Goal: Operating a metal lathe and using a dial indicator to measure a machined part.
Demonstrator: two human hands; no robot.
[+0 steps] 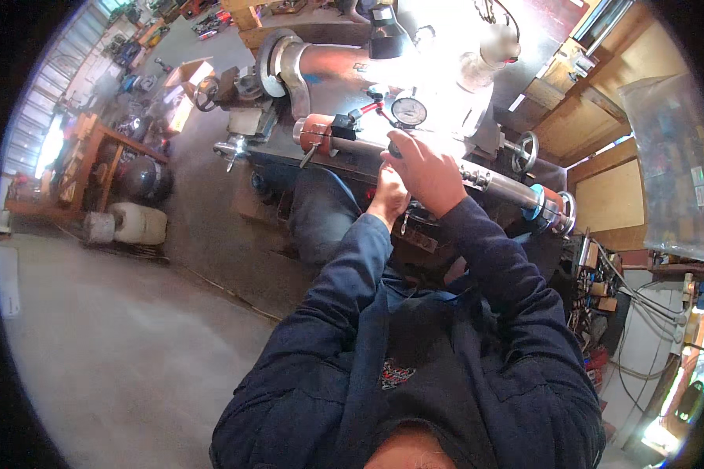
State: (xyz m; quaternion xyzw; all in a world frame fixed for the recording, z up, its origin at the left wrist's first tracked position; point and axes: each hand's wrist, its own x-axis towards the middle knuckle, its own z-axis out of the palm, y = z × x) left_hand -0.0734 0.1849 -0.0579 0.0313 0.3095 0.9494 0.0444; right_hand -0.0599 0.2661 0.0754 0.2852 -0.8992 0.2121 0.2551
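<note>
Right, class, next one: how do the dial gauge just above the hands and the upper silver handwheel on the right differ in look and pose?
The dial gauge has a pale, closed face; the handwheel is an open metal ring.
The dial gauge shows its face fairly squarely to the camera, while the handwheel is seen at a slant.
The dial gauge sits close to the right hand; the handwheel is farther off.
Both are round.

No legible text; dial gauge [409, 112] markings, shirt print [397, 374] (red and white) too small.
</note>
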